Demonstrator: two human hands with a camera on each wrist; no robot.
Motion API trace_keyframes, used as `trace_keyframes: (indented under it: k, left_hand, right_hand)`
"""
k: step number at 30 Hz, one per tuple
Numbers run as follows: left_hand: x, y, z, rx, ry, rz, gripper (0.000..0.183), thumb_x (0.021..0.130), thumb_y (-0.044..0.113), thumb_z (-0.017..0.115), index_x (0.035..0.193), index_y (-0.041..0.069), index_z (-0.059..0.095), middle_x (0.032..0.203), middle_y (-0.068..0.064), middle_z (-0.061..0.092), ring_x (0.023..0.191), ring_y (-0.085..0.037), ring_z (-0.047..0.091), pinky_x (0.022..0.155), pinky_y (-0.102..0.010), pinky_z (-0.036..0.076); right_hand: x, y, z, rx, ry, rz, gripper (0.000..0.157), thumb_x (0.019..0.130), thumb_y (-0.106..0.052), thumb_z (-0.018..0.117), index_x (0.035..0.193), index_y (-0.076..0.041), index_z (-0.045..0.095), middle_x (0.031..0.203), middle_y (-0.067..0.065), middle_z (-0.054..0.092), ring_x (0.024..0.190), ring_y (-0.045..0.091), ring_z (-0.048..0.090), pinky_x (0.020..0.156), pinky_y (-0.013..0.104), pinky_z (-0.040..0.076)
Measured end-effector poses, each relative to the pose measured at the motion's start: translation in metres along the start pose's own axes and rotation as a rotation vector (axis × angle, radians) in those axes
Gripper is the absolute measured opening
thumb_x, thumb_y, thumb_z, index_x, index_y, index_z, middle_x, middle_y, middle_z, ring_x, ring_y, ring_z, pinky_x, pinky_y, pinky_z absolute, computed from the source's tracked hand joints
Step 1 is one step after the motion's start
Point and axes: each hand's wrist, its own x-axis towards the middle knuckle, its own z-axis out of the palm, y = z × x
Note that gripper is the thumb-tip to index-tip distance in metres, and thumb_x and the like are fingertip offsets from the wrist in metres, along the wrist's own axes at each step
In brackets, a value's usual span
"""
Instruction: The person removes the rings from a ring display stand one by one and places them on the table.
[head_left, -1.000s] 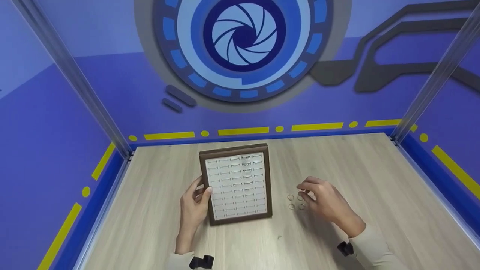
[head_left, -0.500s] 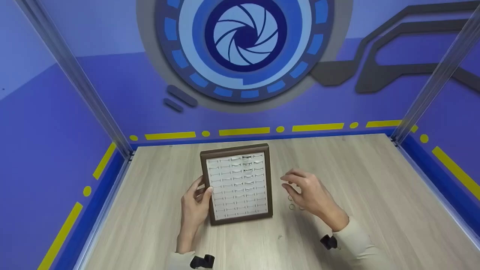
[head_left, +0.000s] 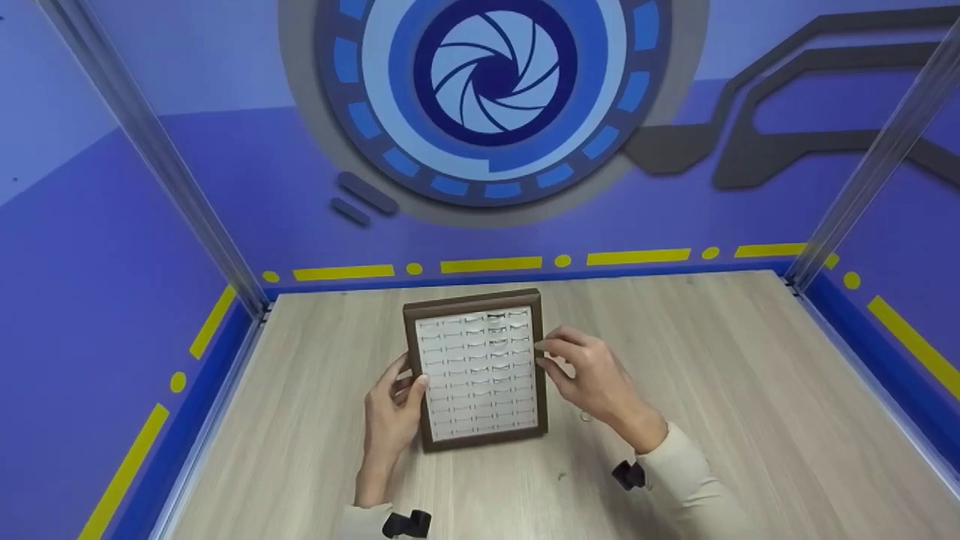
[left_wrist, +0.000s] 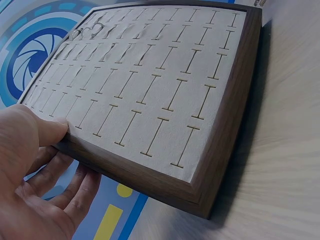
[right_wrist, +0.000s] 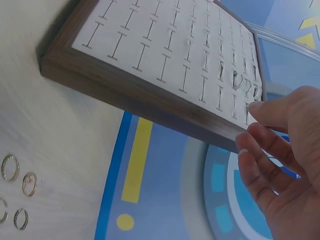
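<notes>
My left hand (head_left: 394,412) grips the left side of a brown-framed ring display tray (head_left: 536,420), thumb on the front edge and fingers behind. The tray leans upright, its white slotted pad (left_wrist: 150,85) facing me. Several rings (right_wrist: 237,80) stick out of slots near its top. My right hand (head_left: 589,371) is at the tray's right edge, thumb and index finger bent towards each other near the upper slots. Whether a ring sits between those fingertips cannot be made out. Loose rings (right_wrist: 30,184) lie on the table, mostly hidden behind the right hand in the head view.
The wooden table (head_left: 322,360) is bounded by blue panels (head_left: 225,187) with yellow marks and by metal corner posts (head_left: 161,161). A tiny dark speck (head_left: 561,475) is on the tabletop in front of the tray.
My right hand has moved left and away from the loose rings, to the tray's right edge. My left hand and the tray have stayed in place.
</notes>
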Motion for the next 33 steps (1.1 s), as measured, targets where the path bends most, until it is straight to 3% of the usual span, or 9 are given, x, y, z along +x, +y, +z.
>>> trace_keyframes:
  k: [12,22,33]
  left_hand:
    - [-0.001,-0.001,0.000,0.006,-0.002,0.022,0.049,0.102,0.007,0.072,0.149,0.001,0.060,0.134,-0.023,0.070,0.114,-0.038,0.075,0.099,-0.044,0.064]
    - [-0.002,0.000,0.000,-0.001,-0.012,-0.001,0.049,0.103,0.008,0.071,0.150,0.003,0.058,0.137,-0.022,0.068,0.116,-0.037,0.074,0.101,-0.044,0.064]
    - [-0.001,-0.001,-0.001,-0.009,-0.014,-0.009,0.050,0.103,0.008,0.071,0.151,0.004,0.058,0.137,-0.023,0.069,0.116,-0.038,0.074,0.100,-0.042,0.064]
  right_hand:
    - [0.018,-0.007,0.021,0.002,0.011,-0.013,0.020,0.087,0.008,0.083,0.104,-0.002,0.079,0.099,0.007,0.072,0.080,0.014,0.071,0.069,0.021,0.063]
    - [0.029,-0.010,0.041,-0.017,0.081,-0.096,0.020,0.083,0.012,0.084,0.096,-0.002,0.078,0.093,0.007,0.068,0.079,0.019,0.070,0.068,0.028,0.064]
    - [0.033,-0.013,0.053,-0.127,0.089,-0.074,0.017,0.083,0.009,0.084,0.092,-0.004,0.079,0.093,0.007,0.069,0.080,0.020,0.071,0.069,0.026,0.064]
